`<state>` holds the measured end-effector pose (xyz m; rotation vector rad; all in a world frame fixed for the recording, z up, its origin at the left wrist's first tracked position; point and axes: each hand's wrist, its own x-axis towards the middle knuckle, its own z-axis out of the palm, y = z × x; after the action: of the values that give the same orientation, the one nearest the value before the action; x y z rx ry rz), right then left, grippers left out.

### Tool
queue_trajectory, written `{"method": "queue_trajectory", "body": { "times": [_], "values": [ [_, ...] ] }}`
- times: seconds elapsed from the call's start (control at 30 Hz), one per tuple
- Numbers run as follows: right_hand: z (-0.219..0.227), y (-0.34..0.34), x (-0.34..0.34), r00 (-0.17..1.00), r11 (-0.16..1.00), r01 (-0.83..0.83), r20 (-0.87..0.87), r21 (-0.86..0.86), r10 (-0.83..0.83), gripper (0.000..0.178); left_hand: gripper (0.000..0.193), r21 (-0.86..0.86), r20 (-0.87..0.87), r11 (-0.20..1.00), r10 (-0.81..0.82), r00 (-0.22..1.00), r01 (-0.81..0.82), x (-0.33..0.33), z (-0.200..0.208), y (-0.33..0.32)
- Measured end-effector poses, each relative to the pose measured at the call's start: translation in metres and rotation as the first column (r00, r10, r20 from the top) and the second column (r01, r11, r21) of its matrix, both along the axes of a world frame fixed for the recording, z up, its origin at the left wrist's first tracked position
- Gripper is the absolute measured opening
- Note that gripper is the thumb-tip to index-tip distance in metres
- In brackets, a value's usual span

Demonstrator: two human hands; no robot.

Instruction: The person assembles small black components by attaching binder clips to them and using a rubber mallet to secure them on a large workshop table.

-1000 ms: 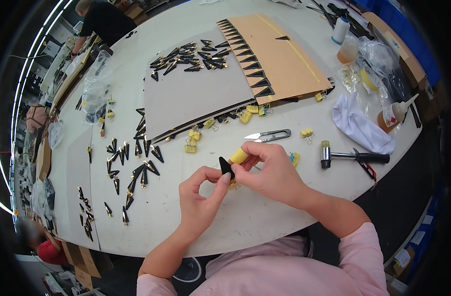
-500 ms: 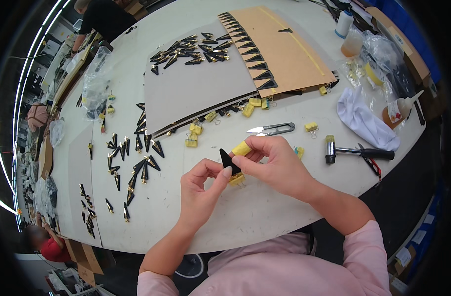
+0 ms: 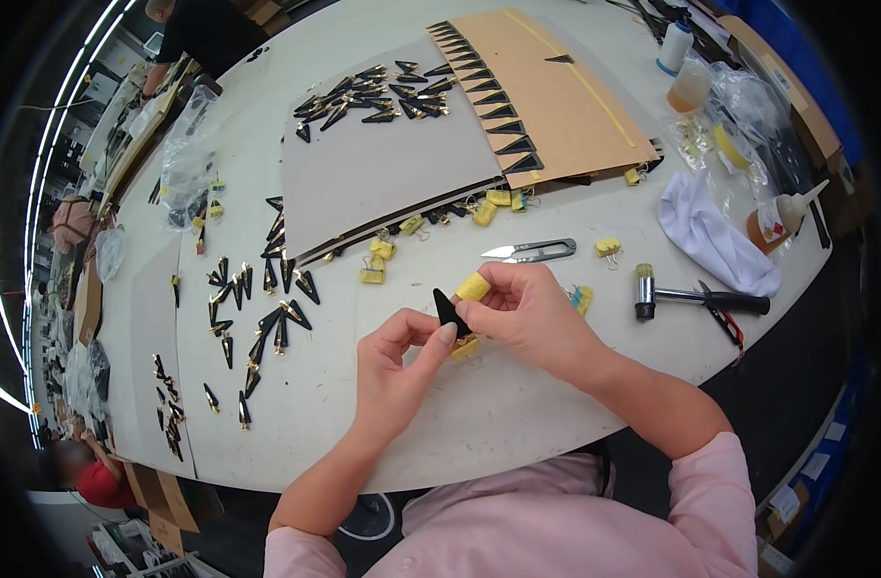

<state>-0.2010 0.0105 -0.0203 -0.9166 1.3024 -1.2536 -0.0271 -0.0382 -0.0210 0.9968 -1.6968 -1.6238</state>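
A small black pointed triangular piece stands tip up between my hands above the near middle of the table. My left hand pinches its lower part between thumb and forefinger. On its other side, the closed fingers of my right hand grip its edge, thumb against the piece. A yellow wrap sits around my right forefinger near its tip. Partly hidden just below the piece is a yellow-covered binder clip. Thread snips lie beyond my right hand.
Black pointed pieces with gold-coloured ends are scattered at left; more lie on a grey board. A tan board carries a row of black triangles. At right are a hammer, white cloth and bottle.
Both hands keep hold of the black piece, which has shifted very slightly to the right. Otherwise the table looks the same.
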Motion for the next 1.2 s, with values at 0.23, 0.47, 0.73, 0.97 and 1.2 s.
{"method": "queue_trajectory", "body": {
  "times": [0.23, 0.47, 0.73, 0.97, 1.2],
  "values": [
    [0.003, 0.002, -0.003, 0.991, 0.999, -0.015, 0.135, -0.049, 0.022, 0.017, 0.010, 0.141, -0.091, 0.990, 0.007, 0.996, 0.006, 0.002, 0.000, -0.004],
    [0.006, 0.004, 0.006, 0.989, 0.993, 0.054, -0.134, -0.105, -0.068, 0.015, 0.007, 0.018, -0.045, 1.000, -0.019, 0.999, 0.020, 0.000, -0.002, -0.001],
    [-0.009, -0.002, 0.003, 0.974, 1.000, 0.015, 0.226, 0.015, -0.018, 0.014, 0.011, 0.094, -0.065, 0.996, 0.000, 0.998, 0.006, -0.001, -0.003, 0.001],
    [0.005, 0.000, 0.003, 0.960, 0.998, -0.032, 0.278, 0.049, 0.017, 0.015, 0.013, 0.144, -0.114, 0.990, 0.005, 0.993, 0.011, 0.004, 0.001, -0.003],
    [-0.002, 0.000, 0.003, 0.996, 0.997, -0.021, 0.083, -0.076, 0.027, 0.013, 0.012, 0.116, -0.125, 0.993, -0.002, 0.992, 0.016, 0.002, -0.003, -0.003]
  ]
}}
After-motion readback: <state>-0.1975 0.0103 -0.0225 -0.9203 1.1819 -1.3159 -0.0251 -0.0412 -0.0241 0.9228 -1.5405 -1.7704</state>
